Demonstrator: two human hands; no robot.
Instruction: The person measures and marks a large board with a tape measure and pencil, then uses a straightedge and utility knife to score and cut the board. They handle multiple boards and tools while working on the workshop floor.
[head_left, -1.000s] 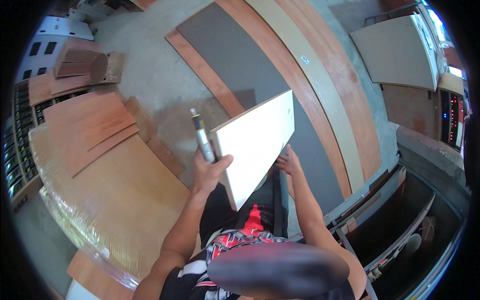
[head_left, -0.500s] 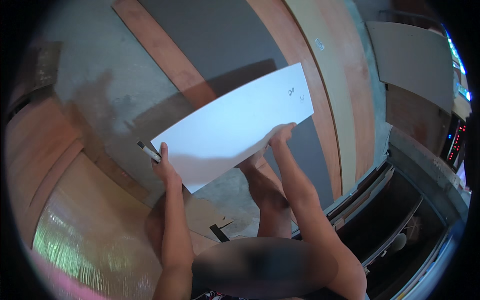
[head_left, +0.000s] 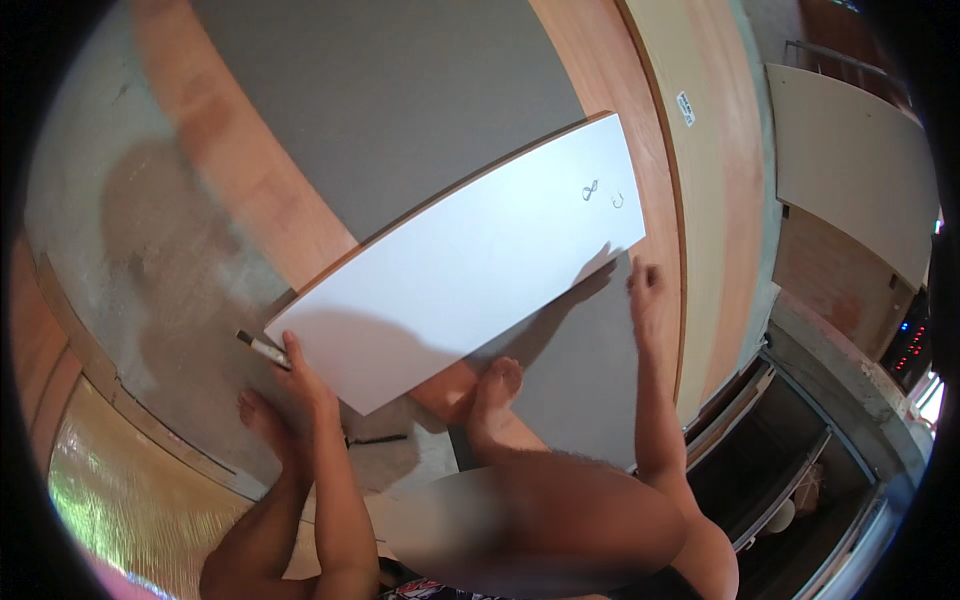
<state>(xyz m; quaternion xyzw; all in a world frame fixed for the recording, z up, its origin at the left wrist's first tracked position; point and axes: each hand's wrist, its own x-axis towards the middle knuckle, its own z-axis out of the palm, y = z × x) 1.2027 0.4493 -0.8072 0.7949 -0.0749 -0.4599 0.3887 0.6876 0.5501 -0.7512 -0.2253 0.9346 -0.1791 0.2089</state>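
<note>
A long white panel (head_left: 470,270) with small pen marks near its far end lies flat across a grey board (head_left: 400,100) and an orange wooden board (head_left: 220,170). My left hand (head_left: 300,375) rests at the panel's near left corner and grips a dark-tipped marker (head_left: 260,348) that points left. My right hand (head_left: 645,290) hovers just off the panel's right edge with fingers apart, holding nothing. My bare feet (head_left: 495,385) stand on the boards below the panel.
A beige board (head_left: 700,150) and more orange boards lie to the right. Bare concrete floor (head_left: 130,230) is at the left, with a plastic-wrapped wood stack (head_left: 110,470) beyond it. A small dark object (head_left: 375,438) lies by my feet. A machine frame (head_left: 800,470) stands at the lower right.
The white panel went from being held up in both hands to lying flat on the boards. My right hand has let go and drawn back to the right.
</note>
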